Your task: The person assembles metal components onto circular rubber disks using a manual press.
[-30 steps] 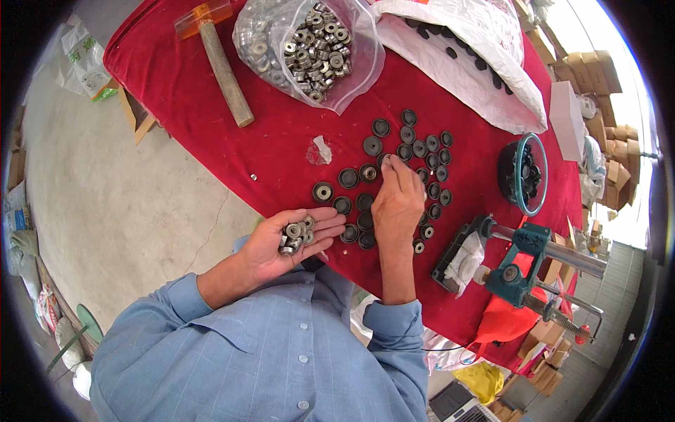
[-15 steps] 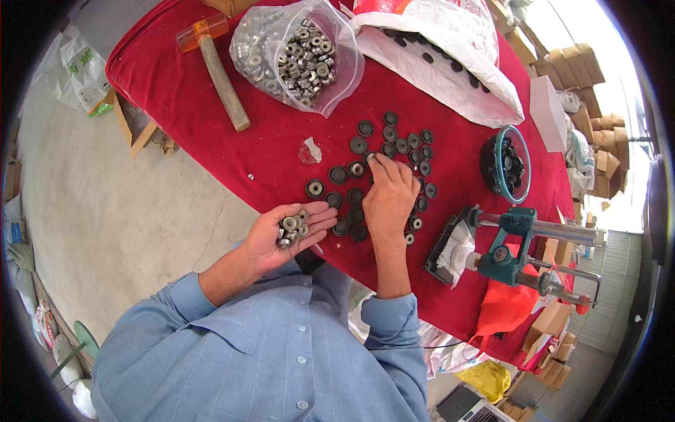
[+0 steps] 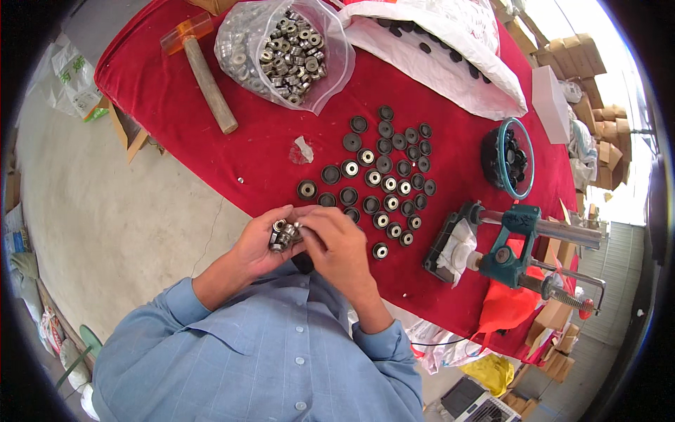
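Cupped palm up at the table's near edge, my left hand (image 3: 254, 245) holds several small metal ball bearings (image 3: 280, 238). Over that palm, my right hand (image 3: 340, 247) has its thumb and fingers closed at one of the bearings. Beyond both hands, black round rings (image 3: 351, 143) lie spread on the red cloth. Some, such as a black ring with a bearing in its middle (image 3: 390, 203), have a shiny metal centre; others show dark centres. My right fingers partly hide the bearings in the left palm.
A clear bag of bearings (image 3: 330, 77) lies at the back, beside a wooden-handled mallet (image 3: 211, 91). A white sack (image 3: 450, 77) with black pieces is at the far right. Right of the rings stand a blue-rimmed bowl (image 3: 503, 133) and a green hand press (image 3: 517, 235).
My right hand has come back from the rings to my left palm, leaving a ring there with a bearing showing in its middle. The view has shifted slightly.
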`<state>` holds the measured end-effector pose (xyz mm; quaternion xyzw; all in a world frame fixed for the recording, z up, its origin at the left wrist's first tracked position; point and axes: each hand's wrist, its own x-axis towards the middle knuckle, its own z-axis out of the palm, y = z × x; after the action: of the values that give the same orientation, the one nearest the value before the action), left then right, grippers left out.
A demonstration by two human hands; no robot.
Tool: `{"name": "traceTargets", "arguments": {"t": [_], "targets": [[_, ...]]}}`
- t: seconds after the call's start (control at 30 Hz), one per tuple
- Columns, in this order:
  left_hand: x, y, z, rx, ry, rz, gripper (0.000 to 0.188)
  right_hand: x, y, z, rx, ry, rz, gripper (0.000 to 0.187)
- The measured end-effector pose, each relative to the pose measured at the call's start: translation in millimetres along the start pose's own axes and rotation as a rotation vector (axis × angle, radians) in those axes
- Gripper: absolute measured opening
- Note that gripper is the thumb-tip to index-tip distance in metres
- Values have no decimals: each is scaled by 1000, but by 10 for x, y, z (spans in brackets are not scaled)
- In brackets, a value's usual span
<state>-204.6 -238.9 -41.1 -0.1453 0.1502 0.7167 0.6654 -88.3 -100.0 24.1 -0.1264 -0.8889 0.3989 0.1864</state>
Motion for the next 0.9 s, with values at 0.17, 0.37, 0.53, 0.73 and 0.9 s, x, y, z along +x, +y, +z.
{"name": "traceTargets", "arguments": {"t": [0.17, 0.37, 0.53, 0.73, 0.9], "targets": [[-55, 46, 235, 79, 49, -48, 57, 316, 489, -497, -384, 423, 44, 15], [-35, 39, 301, 68, 102, -67, 56, 382, 954, -577, -582, 372, 12, 12], [-54, 42, 332, 82, 112, -48, 55, 332, 985, -489, -676, 326, -40, 14], [-61, 33, 312, 93, 106, -32, 55, 211, 825, -353, -795, 280, 36, 30], [-66, -1, 291, 119, 88, -15, 55, 281, 824, -503, -808, 185, 59, 36]]}}
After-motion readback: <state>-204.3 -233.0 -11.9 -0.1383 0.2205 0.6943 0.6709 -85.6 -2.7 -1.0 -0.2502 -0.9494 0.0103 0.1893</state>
